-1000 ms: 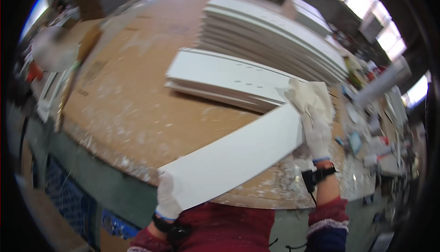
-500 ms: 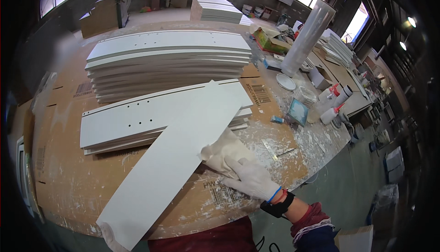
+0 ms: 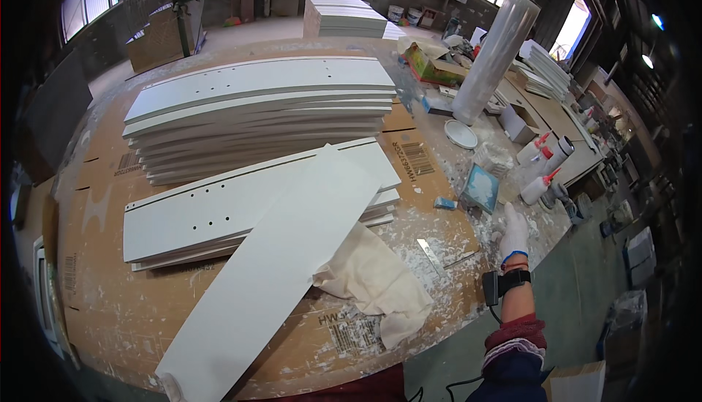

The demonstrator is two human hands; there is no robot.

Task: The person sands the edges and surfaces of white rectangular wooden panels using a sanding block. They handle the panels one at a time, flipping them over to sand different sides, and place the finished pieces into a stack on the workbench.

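Observation:
A long white panel (image 3: 256, 277) lies slantwise, its far end resting on a low stack of white drilled panels (image 3: 172, 219). My left hand (image 3: 172, 387), in a pale glove, grips its near end at the lower left; only part of the hand shows. Beside the panel's right edge a crumpled cream cloth (image 3: 384, 285) lies on the cardboard, with no hand on it. My right hand (image 3: 514, 235), in a white glove, reaches over the table's right side, close to a blue tissue box (image 3: 480, 188). Its fingers point forward, and I see nothing held in them.
A taller stack of white panels (image 3: 263, 120) stands behind. On the right are red-tipped bottles (image 3: 540, 186), a wrapped film roll (image 3: 497, 58), a round lid (image 3: 461, 134) and a small blue box (image 3: 444, 203). A metal square (image 3: 431, 256) lies on the paint-spotted table.
My right hand has let go of the cloth and moved right and away from me, toward the tissue box. The cloth now lies spread out. My left hand stays at the panel's near end.

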